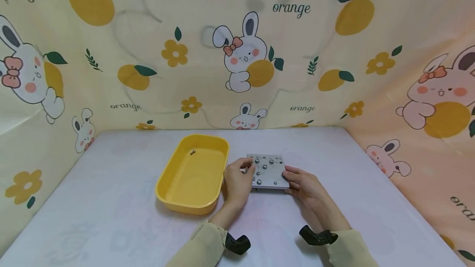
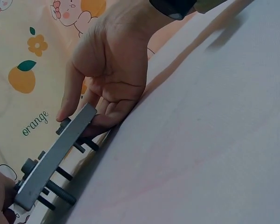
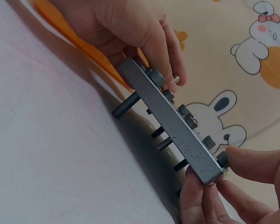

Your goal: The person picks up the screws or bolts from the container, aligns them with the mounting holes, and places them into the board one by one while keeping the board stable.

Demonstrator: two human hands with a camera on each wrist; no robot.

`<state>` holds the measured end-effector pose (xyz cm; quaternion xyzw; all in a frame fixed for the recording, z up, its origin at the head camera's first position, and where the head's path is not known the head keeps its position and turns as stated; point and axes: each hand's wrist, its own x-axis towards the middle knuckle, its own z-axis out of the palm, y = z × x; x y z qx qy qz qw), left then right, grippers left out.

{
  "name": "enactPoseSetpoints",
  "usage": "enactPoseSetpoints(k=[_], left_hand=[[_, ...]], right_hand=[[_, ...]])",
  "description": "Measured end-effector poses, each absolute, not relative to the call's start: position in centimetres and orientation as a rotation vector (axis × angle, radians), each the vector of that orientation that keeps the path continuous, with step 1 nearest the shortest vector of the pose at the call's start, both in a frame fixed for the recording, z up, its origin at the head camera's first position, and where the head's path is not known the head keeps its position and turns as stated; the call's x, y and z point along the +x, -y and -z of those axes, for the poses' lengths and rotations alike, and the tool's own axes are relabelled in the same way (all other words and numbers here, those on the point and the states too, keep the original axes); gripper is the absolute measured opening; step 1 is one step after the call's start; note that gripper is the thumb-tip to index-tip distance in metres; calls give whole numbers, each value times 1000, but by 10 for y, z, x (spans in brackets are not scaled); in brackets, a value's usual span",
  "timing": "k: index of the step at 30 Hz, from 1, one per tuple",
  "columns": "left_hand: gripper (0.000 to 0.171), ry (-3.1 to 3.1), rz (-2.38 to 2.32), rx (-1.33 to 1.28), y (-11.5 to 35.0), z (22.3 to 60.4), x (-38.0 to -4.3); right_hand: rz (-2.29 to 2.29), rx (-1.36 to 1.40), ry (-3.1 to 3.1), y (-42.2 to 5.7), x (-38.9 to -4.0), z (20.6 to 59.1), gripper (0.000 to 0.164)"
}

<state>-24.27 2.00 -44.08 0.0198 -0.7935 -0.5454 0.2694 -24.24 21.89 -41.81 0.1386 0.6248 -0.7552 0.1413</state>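
A grey metal plate (image 1: 270,173), set with several bolts, is tilted up off the table between both hands. My right hand (image 1: 306,185) grips its right edge, thumb by a bolt head (image 3: 222,159) on top and fingers underneath. At the plate's upper left, my left hand (image 1: 238,179) pinches a small screw; only a silver tip (image 3: 176,80) shows past the fingers. Threaded bolt shanks (image 2: 61,192) stick out below the plate at different lengths. Much of the left hand is cut off in the left wrist view.
A yellow tray (image 1: 163,195) stands on the white-covered table (image 1: 111,201), just left of my left hand. One small screw (image 1: 192,152) lies toward its far end. A patterned cloth backdrop (image 1: 208,110) rises behind the table and along its sides.
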Motion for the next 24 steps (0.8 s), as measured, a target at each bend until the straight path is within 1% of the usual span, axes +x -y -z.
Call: enactPoseSetpoints(k=[7, 10, 13, 16, 18, 21, 24], left_hand=[[23, 2131, 1548, 31, -22, 445, -243], [26, 2198, 1506, 72, -25, 439, -236], [30, 2270, 1551, 29, -27, 415, -216], [33, 2280, 1671, -121, -20, 376, -196], [33, 2277, 1755, -217, -6, 348, -193], [34, 2330, 1766, -261, 26, 318, -206], [31, 2429, 1655, -265, 68, 312, -233]], right_hand=[[2186, 402, -1800, -218, -241, 419, 51], [2184, 408, -1806, -219, -241, 419, 51], [2172, 411, -1815, -220, -240, 418, 53], [2167, 409, -1820, -221, -238, 418, 55], [2172, 399, -1815, -221, -239, 417, 55], [2181, 393, -1810, -220, -240, 416, 54], [2169, 415, -1806, -219, -240, 416, 53]])
